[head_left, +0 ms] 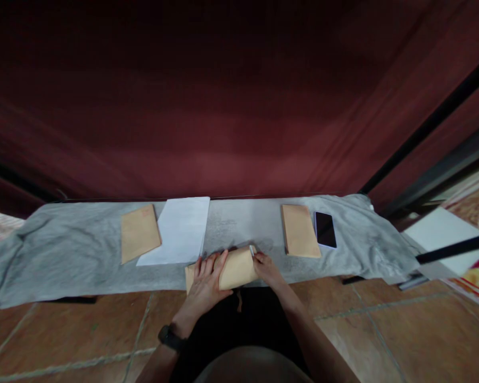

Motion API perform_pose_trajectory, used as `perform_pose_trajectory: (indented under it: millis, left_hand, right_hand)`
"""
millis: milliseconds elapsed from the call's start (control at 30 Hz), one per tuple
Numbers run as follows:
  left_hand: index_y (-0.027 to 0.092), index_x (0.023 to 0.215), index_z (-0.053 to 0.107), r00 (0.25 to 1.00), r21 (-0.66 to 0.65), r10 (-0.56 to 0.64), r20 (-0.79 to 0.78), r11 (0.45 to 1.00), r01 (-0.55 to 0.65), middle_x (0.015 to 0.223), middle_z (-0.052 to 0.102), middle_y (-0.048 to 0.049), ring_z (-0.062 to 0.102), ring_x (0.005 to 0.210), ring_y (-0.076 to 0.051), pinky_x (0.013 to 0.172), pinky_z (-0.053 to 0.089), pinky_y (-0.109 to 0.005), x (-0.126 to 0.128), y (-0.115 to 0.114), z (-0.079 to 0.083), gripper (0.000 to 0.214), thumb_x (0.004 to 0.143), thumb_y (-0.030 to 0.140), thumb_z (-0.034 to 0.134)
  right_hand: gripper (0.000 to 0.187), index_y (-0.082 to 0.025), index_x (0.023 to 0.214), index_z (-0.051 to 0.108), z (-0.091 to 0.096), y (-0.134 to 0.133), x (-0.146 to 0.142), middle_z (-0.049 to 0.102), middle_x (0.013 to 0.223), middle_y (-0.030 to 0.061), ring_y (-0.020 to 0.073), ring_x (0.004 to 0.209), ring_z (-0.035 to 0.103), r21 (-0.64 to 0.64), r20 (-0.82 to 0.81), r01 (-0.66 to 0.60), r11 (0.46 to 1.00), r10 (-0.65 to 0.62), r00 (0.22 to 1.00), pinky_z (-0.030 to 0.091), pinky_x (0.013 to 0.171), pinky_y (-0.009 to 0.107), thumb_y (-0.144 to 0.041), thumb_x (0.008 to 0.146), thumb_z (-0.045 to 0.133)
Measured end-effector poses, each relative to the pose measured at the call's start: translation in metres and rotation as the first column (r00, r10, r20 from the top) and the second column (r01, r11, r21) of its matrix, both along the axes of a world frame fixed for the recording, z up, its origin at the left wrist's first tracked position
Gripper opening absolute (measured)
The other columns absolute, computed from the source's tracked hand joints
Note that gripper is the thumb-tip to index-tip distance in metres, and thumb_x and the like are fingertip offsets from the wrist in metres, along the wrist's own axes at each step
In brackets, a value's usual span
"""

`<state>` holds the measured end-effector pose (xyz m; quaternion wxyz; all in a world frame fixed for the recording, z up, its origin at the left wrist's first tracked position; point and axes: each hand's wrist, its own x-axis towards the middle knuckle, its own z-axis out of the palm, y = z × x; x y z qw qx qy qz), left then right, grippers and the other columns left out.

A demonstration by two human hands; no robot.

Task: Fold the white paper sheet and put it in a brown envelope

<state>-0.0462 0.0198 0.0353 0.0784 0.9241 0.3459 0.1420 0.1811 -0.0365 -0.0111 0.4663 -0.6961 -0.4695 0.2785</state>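
A brown paper envelope (239, 266) lies at the front edge of the cloth-covered surface, in front of my body. My left hand (209, 276) rests flat on its left part, fingers stretched out and pressing it down. At the right end, my right hand (265, 267) has its fingers closed on the envelope's edge. A small white strip (252, 250) shows beside those fingers; whether it is paper or something else, I cannot tell. Another brown envelope (139, 234) lies to the left, partly over white paper sheets (181, 231).
A grey cloth (75, 250) covers the narrow bench. On the right lie a stack of brown envelopes (300, 230) and a phone (325, 230) with a dark screen. A dark red panel (239, 133) rises behind the bench. Tiled floor (115, 324) shows below.
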Motion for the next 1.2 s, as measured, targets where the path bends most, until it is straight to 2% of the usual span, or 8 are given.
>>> perform_pose_trajectory:
  millis: [167, 400, 567, 633, 733, 800, 1067, 1200]
  left_hand:
    - [0.026, 0.161, 0.013, 0.999, 0.007, -0.038, -0.003, 0.999, 0.038, 0.142, 0.05, -0.0139, 0.049, 0.132, -0.037, 0.118, 0.023, -0.059, 0.002, 0.003, -0.001, 0.114, 0.067, 0.031, 0.079]
    - [0.025, 0.161, 0.011, 0.998, 0.012, -0.053, 0.02, 0.999, 0.053, 0.143, 0.048, -0.0154, 0.048, 0.132, -0.036, 0.118, 0.024, -0.06, 0.006, 0.007, 0.004, 0.113, 0.07, 0.032, 0.078]
    - [0.023, 0.16, 0.014, 0.997, 0.049, -0.071, 0.022, 0.996, 0.069, 0.143, 0.048, -0.0163, 0.046, 0.134, -0.037, 0.118, 0.024, -0.06, 0.01, 0.009, 0.008, 0.108, 0.072, 0.033, 0.077]
    - [0.023, 0.16, 0.015, 0.997, 0.057, -0.078, 0.018, 0.995, 0.077, 0.144, 0.048, -0.0167, 0.046, 0.134, -0.037, 0.118, 0.024, -0.061, 0.011, 0.01, 0.008, 0.108, 0.072, 0.032, 0.077]
    - [0.023, 0.16, 0.016, 0.996, 0.058, -0.091, 0.013, 0.994, 0.09, 0.144, 0.048, -0.0166, 0.047, 0.134, -0.037, 0.118, 0.023, -0.061, 0.013, 0.011, 0.011, 0.106, 0.073, 0.031, 0.076]
    - [0.023, 0.159, 0.018, 0.995, 0.053, -0.098, 0.012, 0.994, 0.097, 0.144, 0.048, -0.0163, 0.046, 0.134, -0.036, 0.119, 0.023, -0.061, 0.016, 0.011, 0.013, 0.104, 0.073, 0.03, 0.076]
    - [0.025, 0.16, 0.019, 0.993, 0.038, -0.117, -0.022, 0.992, 0.118, 0.149, 0.046, -0.0167, 0.043, 0.14, -0.036, 0.12, 0.019, -0.06, 0.024, 0.013, 0.02, 0.102, 0.074, 0.026, 0.074]
    - [0.025, 0.16, 0.018, 0.993, 0.014, -0.118, -0.025, 0.993, 0.118, 0.159, 0.034, -0.0181, 0.029, 0.149, -0.038, 0.12, 0.017, -0.062, 0.023, 0.015, 0.015, 0.103, 0.075, 0.028, 0.076]
  right_hand:
    - [0.021, -0.024, 0.062, 0.071, -0.005, -0.005, 0.003, 0.07, 0.066, 0.0017, 0.0195, 0.064, 0.063, -0.032, -0.149, -0.01, 0.999, 0.005, 0.989, 0.049, 0.061, 0.029, -0.025, 0.077, 0.057]
    - [0.011, -0.023, 0.08, 0.066, -0.004, -0.005, -0.001, 0.067, 0.073, -0.0019, 0.0163, 0.07, 0.061, 0.057, -0.284, 0.126, 0.99, -0.105, 0.953, 0.048, 0.067, 0.027, -0.03, 0.075, 0.059]
    - [0.035, -0.022, 0.106, 0.063, -0.005, -0.002, -0.002, 0.065, 0.077, -0.0033, 0.0143, 0.066, 0.058, 0.04, -0.397, 0.238, 0.97, -0.204, 0.895, 0.046, 0.061, 0.024, -0.029, 0.072, 0.063]
    - [0.032, -0.022, 0.101, 0.066, -0.003, -0.001, -0.001, 0.066, 0.076, -0.0035, 0.0137, 0.064, 0.057, -0.008, -0.459, 0.215, 0.977, -0.194, 0.867, 0.045, 0.059, 0.023, -0.027, 0.069, 0.064]
    - [0.015, -0.021, 0.081, 0.069, 0.001, -0.002, 0.001, 0.066, 0.067, -0.0038, 0.0134, 0.061, 0.055, -0.048, -0.498, 0.16, 0.986, -0.163, 0.852, 0.043, 0.056, 0.022, -0.026, 0.068, 0.064]
    - [0.012, -0.02, 0.076, 0.07, 0.003, -0.002, 0.002, 0.065, 0.063, -0.004, 0.0132, 0.058, 0.054, -0.06, -0.512, 0.155, 0.986, -0.164, 0.844, 0.042, 0.053, 0.022, -0.026, 0.068, 0.064]
    - [0.016, -0.02, 0.071, 0.069, 0.006, -0.004, 0.004, 0.067, 0.062, -0.0034, 0.0135, 0.056, 0.056, -0.068, -0.579, 0.178, 0.982, -0.184, 0.794, 0.044, 0.053, 0.024, -0.035, 0.066, 0.068]
    - [0.024, -0.02, 0.069, 0.067, 0.008, -0.005, 0.002, 0.067, 0.062, -0.0034, 0.014, 0.058, 0.058, -0.037, -0.614, 0.221, 0.975, -0.196, 0.764, 0.046, 0.055, 0.024, -0.043, 0.064, 0.071]
